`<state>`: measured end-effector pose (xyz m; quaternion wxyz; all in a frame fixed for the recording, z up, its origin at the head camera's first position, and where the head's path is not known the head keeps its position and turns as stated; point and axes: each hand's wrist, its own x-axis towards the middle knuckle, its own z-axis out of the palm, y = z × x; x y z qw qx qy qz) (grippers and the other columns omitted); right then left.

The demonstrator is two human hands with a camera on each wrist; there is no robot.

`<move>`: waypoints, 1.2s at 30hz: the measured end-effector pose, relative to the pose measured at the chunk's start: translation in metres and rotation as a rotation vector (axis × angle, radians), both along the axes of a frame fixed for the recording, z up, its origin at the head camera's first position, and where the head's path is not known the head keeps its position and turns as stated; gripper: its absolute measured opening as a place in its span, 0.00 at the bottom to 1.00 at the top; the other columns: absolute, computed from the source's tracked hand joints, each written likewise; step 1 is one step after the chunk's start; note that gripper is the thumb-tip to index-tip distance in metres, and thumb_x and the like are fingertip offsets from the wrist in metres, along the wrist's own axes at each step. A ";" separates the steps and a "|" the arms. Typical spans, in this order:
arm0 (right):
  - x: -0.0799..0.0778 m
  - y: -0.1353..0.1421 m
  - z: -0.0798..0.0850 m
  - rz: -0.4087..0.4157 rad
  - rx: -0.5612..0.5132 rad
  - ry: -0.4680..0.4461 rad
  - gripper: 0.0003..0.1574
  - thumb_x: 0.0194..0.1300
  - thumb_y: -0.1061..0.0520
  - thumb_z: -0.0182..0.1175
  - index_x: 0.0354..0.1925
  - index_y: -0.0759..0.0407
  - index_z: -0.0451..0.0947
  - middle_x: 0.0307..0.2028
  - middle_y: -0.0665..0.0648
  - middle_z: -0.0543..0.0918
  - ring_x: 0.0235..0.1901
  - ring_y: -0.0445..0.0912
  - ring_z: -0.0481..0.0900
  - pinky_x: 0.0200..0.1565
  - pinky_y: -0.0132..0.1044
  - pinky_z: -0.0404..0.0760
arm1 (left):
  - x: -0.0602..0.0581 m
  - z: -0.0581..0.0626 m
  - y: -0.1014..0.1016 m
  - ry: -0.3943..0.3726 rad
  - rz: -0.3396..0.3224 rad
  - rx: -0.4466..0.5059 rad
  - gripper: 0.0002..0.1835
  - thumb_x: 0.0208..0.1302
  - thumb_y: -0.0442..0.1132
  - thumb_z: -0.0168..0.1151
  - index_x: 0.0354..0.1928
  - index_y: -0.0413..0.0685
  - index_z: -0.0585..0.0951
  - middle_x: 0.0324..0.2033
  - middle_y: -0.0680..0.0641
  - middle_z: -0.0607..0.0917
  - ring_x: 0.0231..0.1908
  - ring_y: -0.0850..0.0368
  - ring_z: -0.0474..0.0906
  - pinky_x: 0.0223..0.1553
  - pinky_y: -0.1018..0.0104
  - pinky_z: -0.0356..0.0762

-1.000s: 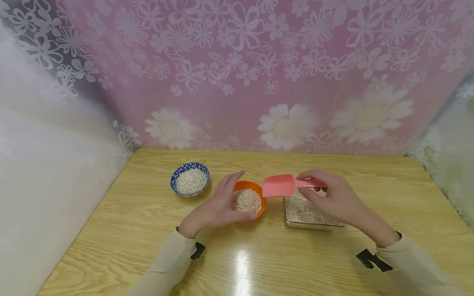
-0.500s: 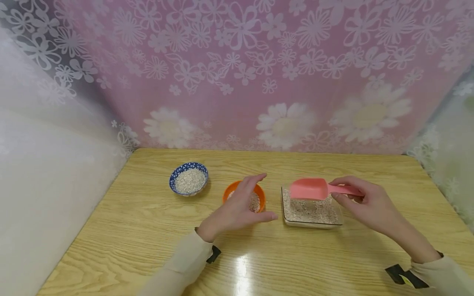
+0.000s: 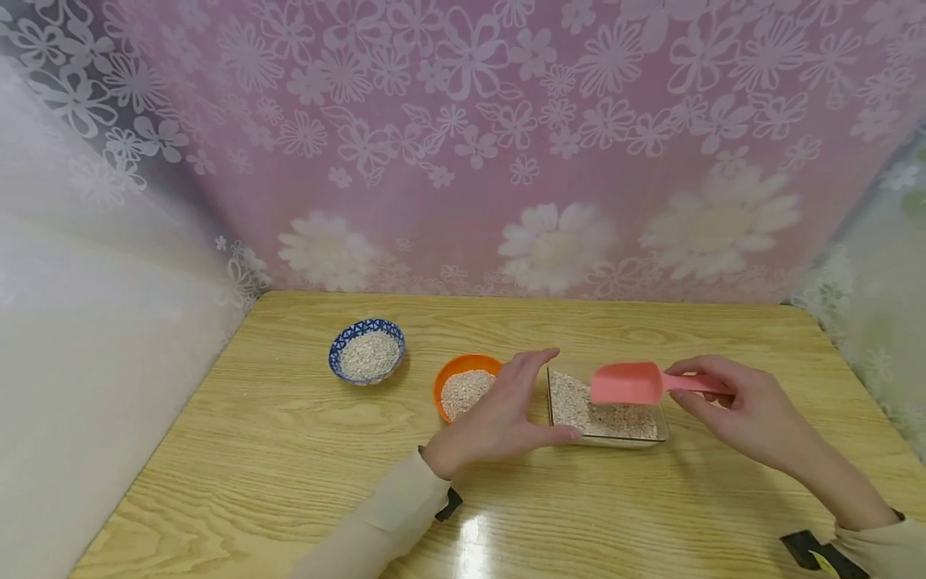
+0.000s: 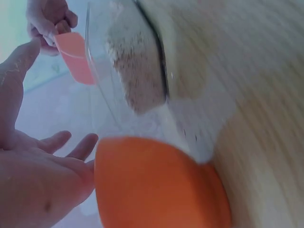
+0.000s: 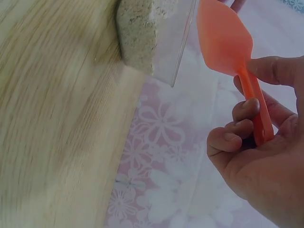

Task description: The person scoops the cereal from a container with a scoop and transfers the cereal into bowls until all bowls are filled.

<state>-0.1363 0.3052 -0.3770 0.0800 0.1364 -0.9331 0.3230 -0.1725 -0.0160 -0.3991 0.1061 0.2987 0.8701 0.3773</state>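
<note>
My right hand [image 3: 752, 410] grips the handle of a pink scoop [image 3: 626, 383], holding it level above a clear rectangular container [image 3: 622, 441] of pale flakes. In the right wrist view the thumb and curled fingers wrap the scoop's handle [image 5: 255, 107]. Thumb and fingers spread apart, my left hand [image 3: 499, 418] reaches over the near right side of an orange bowl [image 3: 443, 386], its fingertips at the container's left edge. Flakes [image 3: 465, 392] lie in the orange bowl too. The left wrist view shows the orange bowl [image 4: 147, 185] close beside the left palm.
Farther left on the wooden table [image 3: 253, 450] stands a blue-and-white patterned bowl [image 3: 367, 326] with pale flakes. A pink flowered curtain [image 3: 434, 201] hangs behind the table's back edge, and pale cloth [image 3: 108, 322] borders the left side.
The scoop has moved right with my right hand, from beside the orange bowl to above the clear container. My left hand has left the orange bowl's side and shifted right towards the container.
</note>
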 end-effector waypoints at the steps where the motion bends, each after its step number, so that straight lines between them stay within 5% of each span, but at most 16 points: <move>1: 0.000 0.001 0.000 0.001 0.012 -0.007 0.15 0.68 0.56 0.68 0.52 0.48 0.83 0.40 0.50 0.88 0.28 0.33 0.80 0.25 0.32 0.72 | 0.001 0.000 0.002 0.002 0.000 0.000 0.55 0.60 0.66 0.70 0.81 0.69 0.48 0.78 0.52 0.59 0.75 0.53 0.61 0.71 0.48 0.70; 5: 0.000 0.006 0.002 0.013 0.060 -0.017 0.15 0.68 0.55 0.68 0.53 0.47 0.83 0.43 0.56 0.89 0.27 0.32 0.74 0.25 0.32 0.67 | 0.004 -0.003 0.011 -0.013 0.013 0.007 0.54 0.61 0.64 0.70 0.81 0.67 0.48 0.77 0.52 0.59 0.74 0.54 0.62 0.71 0.51 0.70; 11: -0.003 0.008 0.000 0.065 0.144 0.080 0.18 0.62 0.59 0.72 0.50 0.45 0.84 0.38 0.48 0.87 0.22 0.34 0.62 0.24 0.31 0.60 | 0.010 -0.006 0.022 -0.002 0.035 -0.001 0.54 0.62 0.61 0.70 0.82 0.62 0.49 0.78 0.50 0.58 0.75 0.54 0.60 0.70 0.53 0.72; 19: -0.013 0.012 0.006 0.170 0.291 0.188 0.20 0.54 0.61 0.76 0.46 0.49 0.85 0.37 0.46 0.87 0.30 0.27 0.71 0.27 0.30 0.71 | 0.016 -0.013 0.037 -0.010 0.072 -0.007 0.57 0.61 0.62 0.71 0.82 0.63 0.45 0.80 0.48 0.51 0.78 0.52 0.54 0.69 0.51 0.72; 26: -0.023 0.006 0.019 0.232 0.425 0.244 0.17 0.51 0.58 0.77 0.40 0.45 0.84 0.32 0.40 0.81 0.28 0.33 0.73 0.27 0.31 0.69 | 0.016 -0.019 0.049 -0.074 0.187 -0.010 0.63 0.56 0.64 0.74 0.83 0.60 0.41 0.81 0.47 0.46 0.79 0.48 0.51 0.71 0.47 0.70; 36: -0.029 -0.015 0.045 0.245 0.578 0.067 0.11 0.55 0.56 0.71 0.39 0.46 0.86 0.29 0.41 0.78 0.27 0.35 0.70 0.27 0.32 0.70 | 0.005 -0.024 0.061 -0.133 0.238 -0.142 0.72 0.50 0.66 0.78 0.83 0.51 0.38 0.81 0.44 0.49 0.80 0.46 0.50 0.75 0.50 0.65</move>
